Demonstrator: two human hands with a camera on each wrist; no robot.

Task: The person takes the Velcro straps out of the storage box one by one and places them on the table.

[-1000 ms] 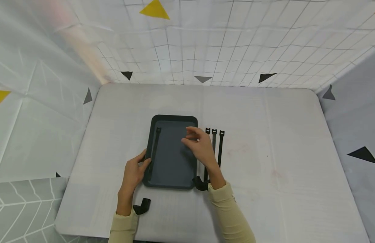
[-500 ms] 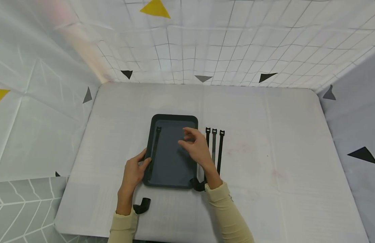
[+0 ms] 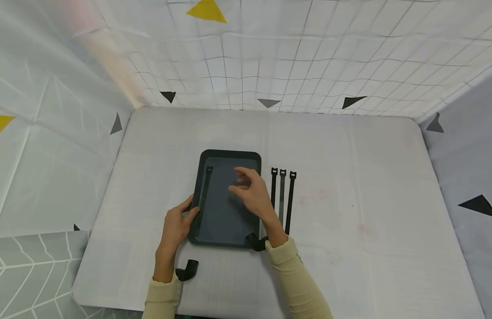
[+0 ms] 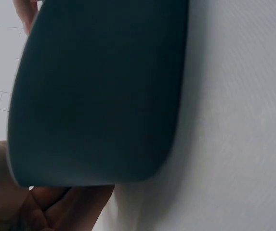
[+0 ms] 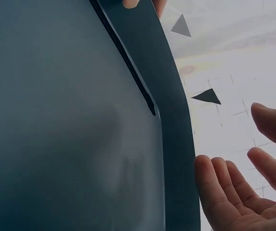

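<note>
A dark grey tray (image 3: 230,153) lies on the white table, with one black strap (image 3: 204,195) along its left inner side. My left hand (image 3: 177,223) grips the tray's left rim near the front corner, thumb on top. In the left wrist view its fingers (image 4: 65,207) lie beside the tray (image 4: 99,91). My right hand (image 3: 251,195) hovers over the tray's middle, fingers loose and empty. In the right wrist view these fingers (image 5: 229,192) are spread beyond the tray (image 5: 56,120) and its strap (image 5: 128,62). Three black straps (image 3: 282,190) lie side by side just right of the tray.
The white table (image 3: 349,177) is ringed by patterned cloth walls (image 3: 269,53) on the left, back and right. Black wrist mounts (image 3: 186,270) sit under both wrists near the front edge.
My right hand has drifted left over the tray, uncovering the three straps beside it. The left hand and the tray have stayed put.
</note>
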